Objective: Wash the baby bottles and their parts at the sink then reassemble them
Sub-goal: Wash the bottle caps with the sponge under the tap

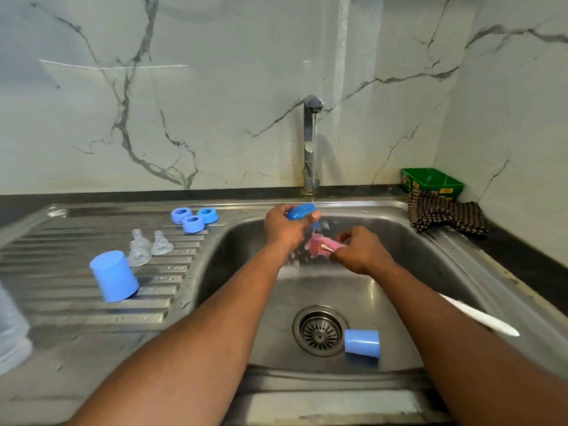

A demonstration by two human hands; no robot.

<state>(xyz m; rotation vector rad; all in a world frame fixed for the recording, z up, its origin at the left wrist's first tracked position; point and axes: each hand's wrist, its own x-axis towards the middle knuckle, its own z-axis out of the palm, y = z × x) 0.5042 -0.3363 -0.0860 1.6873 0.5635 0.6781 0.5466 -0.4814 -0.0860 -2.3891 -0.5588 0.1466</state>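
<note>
Step in hand: washing stage; one blue cap [302, 211] is being rinsed and scrubbed under the running tap [312, 103].
Left hand [284, 229]: fingers curled round the blue cap, thumb across its near side, holding it in the water stream over the sink [408, 241].
Right hand [361, 249]: fingers pinched together on the pink sponge head of the bottle brush [319, 245], just below and right of the cap; the brush's white handle [479, 318] trails back along the right forearm.
Cap and brush relation: close together; whether the sponge touches the cap cannot be told, as spray blurs the gap.
Parts on the drainboard [92, 290]: three blue collar rings [193, 218] grouped near the basin edge; two clear teats [150, 245] side by side; one blue cap upright, mouth down [114, 276].
Parts in the basin: one further blue cap [362, 342] lying on its side, just beside the drain strainer [320, 330].
Bottle bodies: a clear, blurred shape [12, 330] at the far left edge is probably a bottle; not certain.
Progress (judgement): reassembly not begun; at least the cap in the basin remains to be washed.
Next move (judgement): work the sponge into the cap's interior, rinse it, then set it mouth down on the drainboard. A firm grip is required, since the wet plastic is likely slippery.
Other items: green tub [431, 179] and checked cloth [445, 215] on the desk at the right corner.
</note>
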